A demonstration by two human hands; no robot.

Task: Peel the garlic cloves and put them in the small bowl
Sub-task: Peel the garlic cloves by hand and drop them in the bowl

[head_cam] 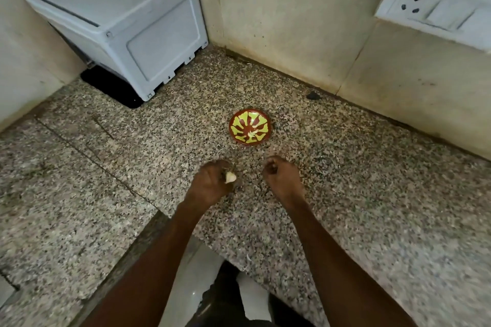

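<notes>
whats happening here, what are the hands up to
A person is peeling garlic at a speckled granite counter. The left hand holds a garlic clove in curled fingers. The right hand hovers beside it with fingers curled; whether it holds a bit of skin cannot be told. Just beyond the hands sits a small red and yellow-green bowl with a couple of pale peeled cloves already inside.

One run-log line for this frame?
left hand: holds garlic clove | right hand: curled, contents unclear | small bowl: some cloves in
</notes>
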